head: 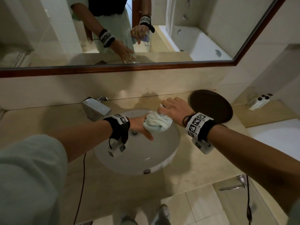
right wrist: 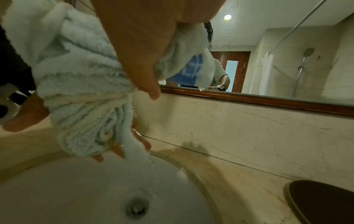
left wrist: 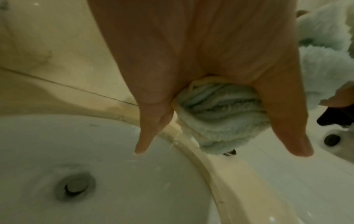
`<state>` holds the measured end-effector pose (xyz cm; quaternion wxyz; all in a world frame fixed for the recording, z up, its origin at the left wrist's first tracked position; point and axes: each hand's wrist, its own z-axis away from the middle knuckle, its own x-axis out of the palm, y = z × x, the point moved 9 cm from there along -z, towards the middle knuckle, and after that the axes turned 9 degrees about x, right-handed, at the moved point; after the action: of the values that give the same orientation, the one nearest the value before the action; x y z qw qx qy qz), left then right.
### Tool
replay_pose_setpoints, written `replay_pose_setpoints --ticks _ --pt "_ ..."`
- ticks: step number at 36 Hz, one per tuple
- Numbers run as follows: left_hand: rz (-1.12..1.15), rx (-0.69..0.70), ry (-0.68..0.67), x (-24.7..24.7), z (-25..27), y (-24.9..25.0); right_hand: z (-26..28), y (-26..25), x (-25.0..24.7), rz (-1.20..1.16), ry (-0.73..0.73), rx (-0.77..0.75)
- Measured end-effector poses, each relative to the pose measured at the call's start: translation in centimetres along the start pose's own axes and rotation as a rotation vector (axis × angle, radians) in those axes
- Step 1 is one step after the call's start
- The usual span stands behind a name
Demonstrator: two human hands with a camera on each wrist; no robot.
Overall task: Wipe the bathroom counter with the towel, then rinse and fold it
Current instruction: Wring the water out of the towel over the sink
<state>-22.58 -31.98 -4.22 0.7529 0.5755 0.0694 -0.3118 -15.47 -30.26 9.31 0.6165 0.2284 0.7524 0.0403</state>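
Beige marble bathroom counter (head: 199, 168), white round basin (head: 162, 151), brown tray (head: 211, 106) at right. Twisted pale towel (head: 156, 123) held over basin between both hands. Left hand (head: 141, 127) cups lower end, fingers fairly straight, apart; right hand (head: 176, 108) clamped round upper end. Judged: wringing after rinse. Counter-rotate fists, stay above drain (right wrist: 137, 209), keep drips inside. Long axis slants lower-left to upper-right.
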Motion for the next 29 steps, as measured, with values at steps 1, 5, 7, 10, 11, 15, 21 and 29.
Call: replay_pose_setpoints --ticks 1,5,7,10,11,15,21,29 --pt "0.039 0.019 -0.022 0.5 -0.2 0.0 0.1 0.1 0.2 -0.005 -0.003 0.003" --pt "0.057 0.004 -0.077 1.4 -0.1 -0.5 0.5 0.6 1.0 -0.097 -0.059 0.065" --pt "0.046 -0.025 -0.063 0.9 0.1 -0.7 0.7 1.4 2.3 -0.214 -0.181 0.162" --pt "0.005 -0.035 0.003 -0.7 0.3 -0.5 1.1 1.7 3.8 -0.579 -0.307 0.315" --pt "-0.060 -0.027 0.042 -1.5 0.5 -0.3 1.4 2.2 4.3 -0.701 -0.326 0.388" --pt "-0.271 -0.061 0.157 -4.8 1.6 0.0 3.4 3.6 7.2 -0.829 -0.486 0.548" --pt "-0.374 -0.016 0.341 -9.1 3.0 2.3 5.3 2.7 9.1 -1.154 -0.750 0.738" --pt "-0.553 0.131 0.529 -12.6 3.8 5.8 5.5 -0.2 9.5 -2.023 -0.663 1.049"
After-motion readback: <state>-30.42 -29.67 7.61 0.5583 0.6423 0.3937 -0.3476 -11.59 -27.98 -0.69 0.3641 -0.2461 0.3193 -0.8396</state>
